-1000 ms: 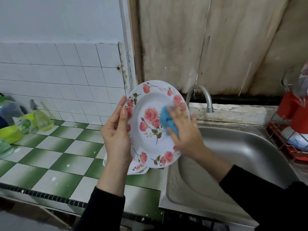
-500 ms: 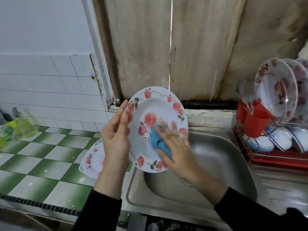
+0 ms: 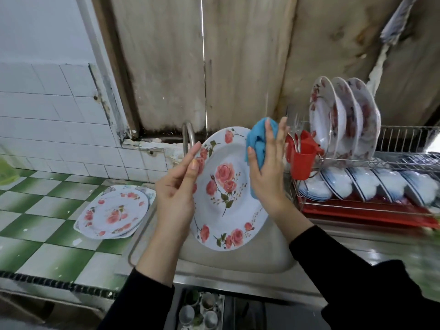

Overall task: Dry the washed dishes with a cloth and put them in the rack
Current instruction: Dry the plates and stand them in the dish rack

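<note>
**Single head-worn camera, angled down**

One wide-angle view looks forward and down from the person's head, close above the sink (image 3: 238,260), taking in the tiled tabletop (image 3: 47,253) at left and the dish rack (image 3: 404,139) at right.

The plate (image 3: 228,186) is white, strewn with pink-red roses, green leaves and thin brown stems. The cloth (image 3: 258,141) is bright blue. The stacked plates (image 3: 112,210) carry the same rose pattern on white. The desk (image 3: 47,234) is a green-and-white chequer of tiles, and the wall tiles (image 3: 47,115) are plain white. The rack (image 3: 404,139) is silver wire over a red tray (image 3: 357,211). Its upright plates (image 3: 326,120) are white with dark red flowers, and its bowls (image 3: 362,182) are white with dark blue rim lines. The cutlery cup (image 3: 301,160) is red. Both sleeves (image 3: 357,282) are black.
</note>
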The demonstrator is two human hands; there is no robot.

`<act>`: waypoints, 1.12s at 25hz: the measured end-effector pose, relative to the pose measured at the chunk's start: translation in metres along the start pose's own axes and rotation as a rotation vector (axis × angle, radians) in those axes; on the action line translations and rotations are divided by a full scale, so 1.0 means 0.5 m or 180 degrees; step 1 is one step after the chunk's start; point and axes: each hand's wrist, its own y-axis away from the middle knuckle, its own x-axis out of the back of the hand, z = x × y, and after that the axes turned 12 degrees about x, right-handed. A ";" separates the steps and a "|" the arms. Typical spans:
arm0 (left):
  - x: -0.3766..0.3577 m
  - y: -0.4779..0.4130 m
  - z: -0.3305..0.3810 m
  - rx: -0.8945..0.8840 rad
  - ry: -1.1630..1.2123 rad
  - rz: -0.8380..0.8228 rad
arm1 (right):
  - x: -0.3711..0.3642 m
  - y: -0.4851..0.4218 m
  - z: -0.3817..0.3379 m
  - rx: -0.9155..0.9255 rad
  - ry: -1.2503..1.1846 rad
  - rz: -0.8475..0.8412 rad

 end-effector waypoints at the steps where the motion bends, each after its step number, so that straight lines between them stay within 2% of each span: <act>1: -0.014 0.016 -0.007 -0.0039 -0.0069 -0.0008 | 0.001 0.005 -0.018 0.0119 -0.0140 0.0033; 3: -0.031 0.035 -0.021 -0.0100 -0.0195 0.0043 | -0.002 0.038 -0.074 0.0230 -0.0558 -0.0200; 6: -0.027 0.029 -0.026 -0.0036 0.0074 0.0270 | -0.001 0.133 -0.145 0.0293 -0.1177 -0.1371; 8: -0.009 0.015 -0.022 0.0060 0.0357 0.0529 | 0.019 0.191 -0.127 0.0673 -0.1127 -0.1898; 10: 0.008 0.003 -0.019 -0.0003 0.0435 0.0882 | 0.048 0.222 -0.078 0.0813 -0.0940 -0.2034; 13: 0.013 -0.004 -0.019 0.0026 0.0602 0.1150 | 0.092 0.233 -0.027 0.0191 -0.0856 -0.1807; 16: 0.008 -0.009 -0.023 0.0007 0.0598 0.1232 | 0.117 0.217 0.009 -0.0129 -0.0550 -0.1161; 18: 0.013 -0.011 -0.026 0.0032 0.0627 0.1375 | 0.133 0.194 0.027 -0.0646 -0.0418 -0.0754; 22: 0.031 -0.013 -0.037 0.0240 0.1025 0.1521 | 0.160 0.161 0.026 -0.1913 -0.1253 -0.0044; 25: 0.034 -0.008 -0.059 0.0597 0.1071 0.1777 | 0.166 0.148 0.009 -0.2400 -0.1745 -0.0081; 28: 0.027 0.005 -0.083 0.1104 0.1187 0.1733 | 0.165 0.154 -0.018 -0.2338 -0.1997 -0.0337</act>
